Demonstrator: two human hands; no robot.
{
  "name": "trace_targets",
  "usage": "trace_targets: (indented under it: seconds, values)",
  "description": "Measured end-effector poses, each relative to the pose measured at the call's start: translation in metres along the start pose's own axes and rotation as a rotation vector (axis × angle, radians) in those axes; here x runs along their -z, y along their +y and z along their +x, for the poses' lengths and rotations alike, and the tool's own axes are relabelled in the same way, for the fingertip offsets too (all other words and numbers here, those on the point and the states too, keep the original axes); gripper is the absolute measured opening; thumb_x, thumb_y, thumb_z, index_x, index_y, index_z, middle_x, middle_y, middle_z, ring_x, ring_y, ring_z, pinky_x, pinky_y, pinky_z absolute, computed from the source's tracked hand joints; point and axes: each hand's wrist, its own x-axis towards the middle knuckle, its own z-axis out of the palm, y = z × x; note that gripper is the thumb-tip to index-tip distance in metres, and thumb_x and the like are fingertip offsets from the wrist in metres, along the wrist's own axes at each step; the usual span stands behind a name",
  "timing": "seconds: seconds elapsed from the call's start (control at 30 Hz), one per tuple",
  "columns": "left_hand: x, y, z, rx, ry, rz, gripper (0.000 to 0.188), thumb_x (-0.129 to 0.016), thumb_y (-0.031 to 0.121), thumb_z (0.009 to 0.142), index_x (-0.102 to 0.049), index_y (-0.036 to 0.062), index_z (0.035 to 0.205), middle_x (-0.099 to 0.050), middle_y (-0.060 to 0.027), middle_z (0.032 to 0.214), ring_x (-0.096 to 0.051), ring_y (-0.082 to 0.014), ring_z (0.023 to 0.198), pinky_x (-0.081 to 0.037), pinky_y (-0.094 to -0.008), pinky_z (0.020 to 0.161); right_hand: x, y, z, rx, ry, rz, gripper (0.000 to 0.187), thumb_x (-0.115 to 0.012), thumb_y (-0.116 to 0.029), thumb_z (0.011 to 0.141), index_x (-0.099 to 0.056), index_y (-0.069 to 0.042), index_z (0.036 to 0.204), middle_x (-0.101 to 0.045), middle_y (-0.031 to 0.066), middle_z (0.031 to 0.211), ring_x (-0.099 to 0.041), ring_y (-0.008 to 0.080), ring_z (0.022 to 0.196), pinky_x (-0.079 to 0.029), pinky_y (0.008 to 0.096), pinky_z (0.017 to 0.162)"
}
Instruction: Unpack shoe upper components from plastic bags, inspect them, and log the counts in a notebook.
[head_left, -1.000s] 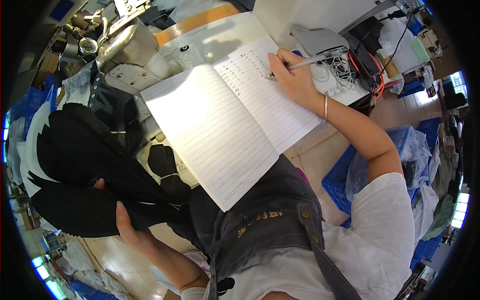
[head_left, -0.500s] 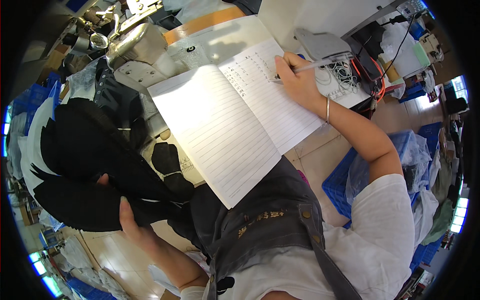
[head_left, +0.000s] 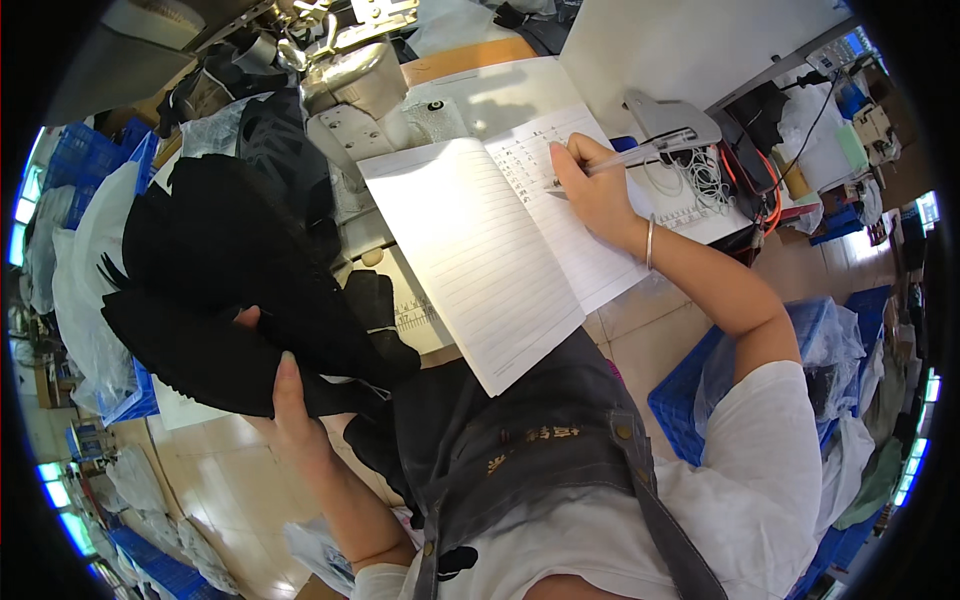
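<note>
A lined notebook (head_left: 470, 255) lies open across the table's front edge, its lower corner over my grey apron (head_left: 545, 420). Rows of handwriting show on its right page. My right hand (head_left: 603, 200) is closed around a clear-barrelled pen (head_left: 640, 156), with the tip at that page. At the left, my left hand (head_left: 292, 405) grips a thick stack of black fabric pieces (head_left: 205, 350), thumb on top and the other fingers mostly hidden underneath. A smaller tied black bundle (head_left: 372, 300) lies between the stack and the notebook.
A sewing machine (head_left: 355, 85) stands behind the notebook. White cord (head_left: 708, 185) and a grey plastic device (head_left: 668, 115) lie to the right of the notebook. A blue crate (head_left: 685, 400) with plastic bags stands on the floor at right. White bags (head_left: 95, 270) hang at far left.
The view has shifted, so most things sit further right. My left hand and the fabric stack appear slightly higher. The pen stays in my right hand over the right page.
</note>
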Motion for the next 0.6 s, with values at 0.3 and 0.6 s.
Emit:
trace_targets:
  seconds: [0.3,0.6]
  values:
    - [0.0018,-0.0015,-0.0013,-0.008,0.012,-0.005,0.051,-0.054,0.012,0.074,-0.043,-0.0064,0.121,-0.049,-0.0132,0.121,-0.043,-0.0206,0.113,-0.028,-0.0323,0.100,-0.0045,-0.0035,0.0006,0.000,-0.071,-0.016,0.034,-0.055,-0.009,0.084,-0.034,-0.003,0.059,-0.033,-0.0010,0.050,-0.026,0.0064,0.050,-0.024,0.0273,0.043]
    - [0.0033,0.0020,-0.0035,0.008,0.015,0.006,0.053,-0.053,0.012,0.074,-0.041,-0.0060,0.123,-0.048,-0.0145,0.122,-0.042,-0.0229,0.116,-0.026,-0.0335,0.101,-0.0043,-0.0001,0.0014,0.023,-0.069,-0.104,0.033,-0.055,-0.007,0.083,-0.033,-0.003,0.058,-0.032,0.0000,0.049,-0.026,0.0068,0.048,-0.023,0.0282,0.042]
